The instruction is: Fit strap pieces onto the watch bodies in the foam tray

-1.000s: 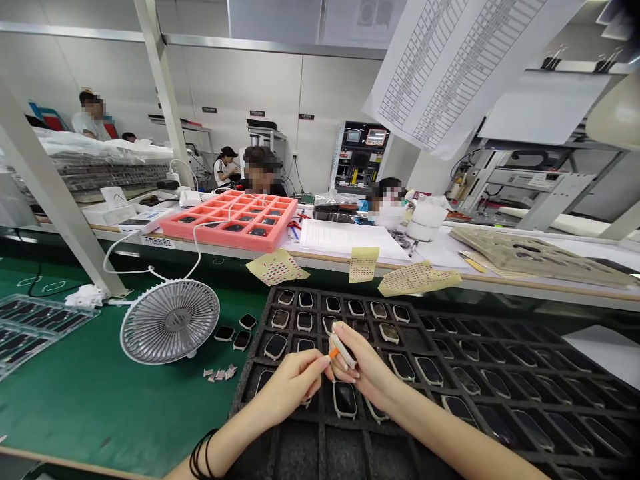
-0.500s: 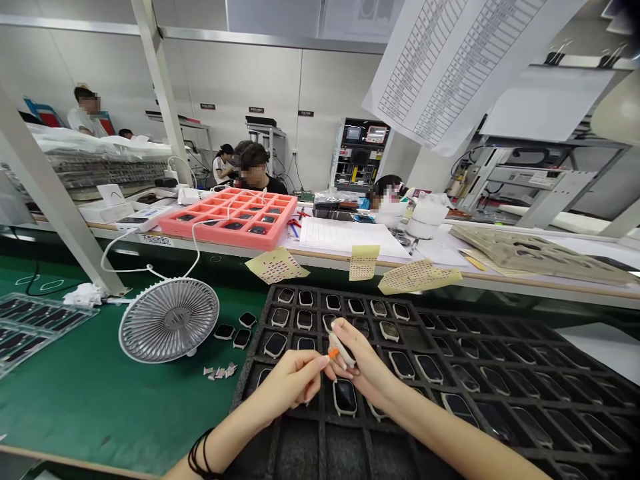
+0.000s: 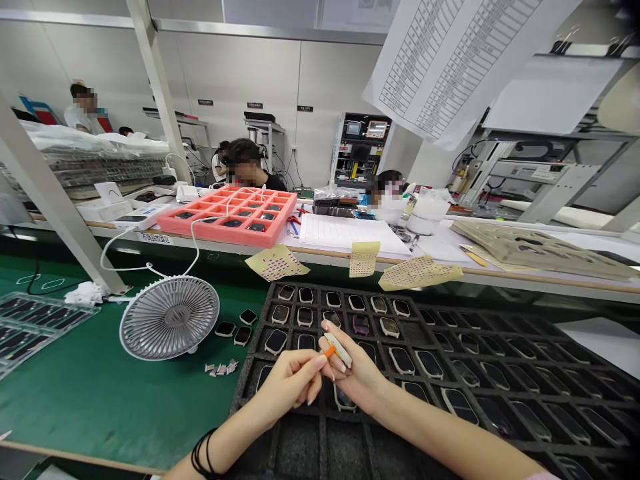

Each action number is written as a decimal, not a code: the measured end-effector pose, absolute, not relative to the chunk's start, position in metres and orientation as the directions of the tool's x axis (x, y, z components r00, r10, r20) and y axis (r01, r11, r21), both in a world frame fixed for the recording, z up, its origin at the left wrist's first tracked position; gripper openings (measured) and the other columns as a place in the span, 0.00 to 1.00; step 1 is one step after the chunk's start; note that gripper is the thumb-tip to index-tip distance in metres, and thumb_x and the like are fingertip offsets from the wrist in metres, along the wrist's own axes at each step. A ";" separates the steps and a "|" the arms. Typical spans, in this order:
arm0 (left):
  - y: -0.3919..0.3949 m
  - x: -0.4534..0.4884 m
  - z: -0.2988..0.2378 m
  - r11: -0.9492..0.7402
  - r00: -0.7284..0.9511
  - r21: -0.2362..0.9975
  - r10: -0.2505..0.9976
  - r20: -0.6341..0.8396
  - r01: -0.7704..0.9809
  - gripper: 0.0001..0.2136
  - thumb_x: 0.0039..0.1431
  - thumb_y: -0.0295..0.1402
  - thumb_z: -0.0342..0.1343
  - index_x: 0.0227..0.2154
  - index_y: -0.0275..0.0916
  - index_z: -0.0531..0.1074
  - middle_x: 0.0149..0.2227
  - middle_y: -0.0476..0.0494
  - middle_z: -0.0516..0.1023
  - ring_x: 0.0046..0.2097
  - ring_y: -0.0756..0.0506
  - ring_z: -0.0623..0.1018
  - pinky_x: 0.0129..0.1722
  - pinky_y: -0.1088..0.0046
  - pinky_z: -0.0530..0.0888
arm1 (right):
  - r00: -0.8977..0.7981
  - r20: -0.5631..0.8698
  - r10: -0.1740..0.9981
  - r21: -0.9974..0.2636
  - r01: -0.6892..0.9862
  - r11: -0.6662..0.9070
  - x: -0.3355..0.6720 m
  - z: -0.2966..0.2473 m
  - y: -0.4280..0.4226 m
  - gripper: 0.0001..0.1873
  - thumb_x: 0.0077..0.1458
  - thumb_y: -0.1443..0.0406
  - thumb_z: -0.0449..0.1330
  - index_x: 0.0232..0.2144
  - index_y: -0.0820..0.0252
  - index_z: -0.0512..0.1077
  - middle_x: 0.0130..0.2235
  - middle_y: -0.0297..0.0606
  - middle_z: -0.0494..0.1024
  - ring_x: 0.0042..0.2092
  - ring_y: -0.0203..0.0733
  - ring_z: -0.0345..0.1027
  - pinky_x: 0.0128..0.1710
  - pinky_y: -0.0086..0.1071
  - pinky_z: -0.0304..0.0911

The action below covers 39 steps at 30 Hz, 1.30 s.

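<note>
My right hand grips a pale smartwatch body, tilted with its edge toward me. Between the thumb and finger of my left hand is a small orange strip, which touches the side of the watch. I cannot tell whether the strip is fixed to the watch. Both hands are over a black foam tray of smartwatches with dark screens. One of these watches lies just below my right hand, partly covered by it.
A grey round fan stands on the green mat at left. Near it lie loose watches and small pinkish pieces. A pink foam tray sits on the shelf. A second watch tray is at right. Co-workers sit beyond.
My right hand has turned the watch slightly and shifted a little left, so more of the orange strip shows. My left hand stays nearly in place, still pinching the strip.
</note>
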<state>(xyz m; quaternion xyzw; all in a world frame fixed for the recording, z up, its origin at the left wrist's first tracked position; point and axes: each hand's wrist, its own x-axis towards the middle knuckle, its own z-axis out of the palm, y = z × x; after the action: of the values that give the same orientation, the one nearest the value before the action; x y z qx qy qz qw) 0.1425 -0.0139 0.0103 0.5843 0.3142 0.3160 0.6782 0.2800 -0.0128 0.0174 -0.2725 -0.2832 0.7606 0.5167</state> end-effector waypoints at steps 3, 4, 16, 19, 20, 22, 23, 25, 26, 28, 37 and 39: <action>-0.014 0.143 0.010 0.115 0.606 0.990 0.795 -0.043 -0.081 0.22 0.55 0.52 0.51 0.26 0.34 0.70 0.12 0.56 0.63 0.12 0.58 0.53 0.12 0.81 0.48 | -0.315 -0.126 0.941 -0.701 -0.643 -0.310 0.280 0.016 -0.012 0.20 0.47 0.56 0.66 0.21 0.58 0.59 0.10 0.22 0.60 0.13 0.26 0.48 0.13 0.23 0.34; -0.014 0.143 0.011 0.116 0.604 0.990 0.796 -0.042 -0.083 0.22 0.54 0.52 0.51 0.26 0.34 0.69 0.12 0.56 0.63 0.11 0.58 0.53 0.12 0.81 0.48 | -0.316 -0.126 0.940 -0.697 -0.646 -0.311 0.280 0.016 -0.012 0.20 0.47 0.56 0.66 0.21 0.57 0.59 0.10 0.22 0.60 0.13 0.26 0.47 0.13 0.23 0.34; -0.012 0.151 0.008 -0.076 0.477 0.997 0.877 0.053 0.029 0.21 0.55 0.52 0.51 0.22 0.39 0.59 0.15 0.57 0.60 0.17 0.56 0.56 0.16 0.80 0.54 | -0.141 -0.122 0.982 -0.893 -0.417 -0.171 0.275 0.008 -0.019 0.18 0.48 0.51 0.63 0.32 0.54 0.62 0.17 0.21 0.64 0.14 0.26 0.49 0.12 0.19 0.40; -0.012 0.144 0.010 -0.126 0.478 0.988 0.876 0.068 0.091 0.20 0.58 0.51 0.48 0.22 0.39 0.59 0.16 0.56 0.60 0.17 0.55 0.57 0.17 0.79 0.55 | -0.126 -0.031 0.992 -0.946 -0.317 -0.069 0.283 0.004 -0.012 0.18 0.50 0.50 0.61 0.34 0.54 0.62 0.17 0.21 0.63 0.14 0.27 0.50 0.12 0.20 0.41; -0.012 0.137 0.012 -0.150 0.465 0.983 0.882 0.082 0.110 0.20 0.59 0.50 0.47 0.22 0.39 0.59 0.15 0.56 0.60 0.18 0.54 0.57 0.18 0.79 0.56 | -0.090 -0.008 0.996 -0.960 -0.278 -0.033 0.292 0.003 -0.007 0.18 0.51 0.49 0.60 0.34 0.54 0.62 0.17 0.21 0.62 0.14 0.27 0.50 0.12 0.20 0.40; -0.012 0.117 0.017 -0.218 0.381 0.958 0.915 0.134 0.186 0.20 0.59 0.50 0.45 0.22 0.39 0.59 0.16 0.55 0.59 0.19 0.53 0.59 0.20 0.78 0.57 | 0.047 0.028 0.998 -0.991 -0.131 0.034 0.323 0.000 0.004 0.18 0.52 0.48 0.57 0.33 0.54 0.61 0.18 0.21 0.61 0.14 0.28 0.50 0.12 0.21 0.42; -0.011 0.104 0.018 -0.251 0.315 0.934 0.934 0.166 0.253 0.20 0.60 0.50 0.45 0.21 0.39 0.59 0.16 0.55 0.59 0.20 0.53 0.59 0.21 0.78 0.57 | 0.145 0.086 0.986 -0.996 0.052 0.079 0.344 -0.002 0.010 0.19 0.53 0.46 0.54 0.33 0.54 0.62 0.18 0.22 0.61 0.15 0.29 0.51 0.13 0.23 0.44; -0.009 0.073 0.016 -0.263 0.164 0.858 0.964 0.211 0.441 0.20 0.58 0.50 0.46 0.20 0.40 0.57 0.17 0.54 0.59 0.20 0.52 0.60 0.22 0.78 0.57 | 0.282 0.204 0.937 -0.919 0.385 0.085 0.391 -0.006 0.018 0.22 0.52 0.44 0.52 0.32 0.55 0.63 0.19 0.26 0.63 0.18 0.34 0.56 0.15 0.27 0.51; -0.007 0.058 0.012 -0.229 0.118 0.818 0.973 0.197 0.527 0.20 0.58 0.50 0.46 0.20 0.40 0.57 0.18 0.54 0.59 0.21 0.51 0.61 0.22 0.78 0.58 | 0.315 0.229 0.921 -0.893 0.445 0.070 0.415 -0.009 0.021 0.22 0.50 0.44 0.54 0.31 0.55 0.65 0.21 0.28 0.64 0.20 0.35 0.58 0.17 0.28 0.52; -0.003 0.032 -0.002 -0.133 0.066 0.739 0.991 0.119 0.660 0.19 0.56 0.51 0.45 0.21 0.41 0.57 0.17 0.53 0.60 0.20 0.50 0.64 0.23 0.77 0.60 | 0.369 0.270 0.889 -0.828 0.561 0.019 0.457 -0.014 0.023 0.22 0.46 0.44 0.57 0.28 0.56 0.67 0.22 0.32 0.67 0.22 0.38 0.60 0.21 0.31 0.54; 0.014 -0.003 -0.072 0.064 0.015 0.439 0.985 -0.174 0.896 0.14 0.58 0.43 0.41 0.23 0.42 0.62 0.23 0.43 0.74 0.30 0.39 0.77 0.26 0.74 0.64 | 0.259 0.355 0.898 -0.561 0.828 -0.016 0.502 -0.042 0.024 0.23 0.47 0.43 0.54 0.23 0.55 0.68 0.26 0.41 0.70 0.33 0.51 0.65 0.35 0.41 0.58; 0.014 -0.005 -0.071 0.104 -0.025 0.446 0.984 -0.179 0.889 0.13 0.57 0.45 0.43 0.28 0.41 0.65 0.27 0.41 0.77 0.33 0.37 0.78 0.27 0.73 0.65 | 0.204 0.394 0.896 -0.505 0.863 0.026 0.495 -0.041 0.024 0.22 0.48 0.44 0.54 0.24 0.55 0.69 0.30 0.43 0.70 0.37 0.54 0.64 0.40 0.43 0.58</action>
<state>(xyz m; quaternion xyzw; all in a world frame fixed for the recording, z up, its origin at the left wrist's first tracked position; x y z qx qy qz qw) -0.0053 0.0141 -0.0707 0.6612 0.7081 0.1052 0.2246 0.4949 0.0242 -0.0410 -0.6974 -0.6306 0.0244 0.3397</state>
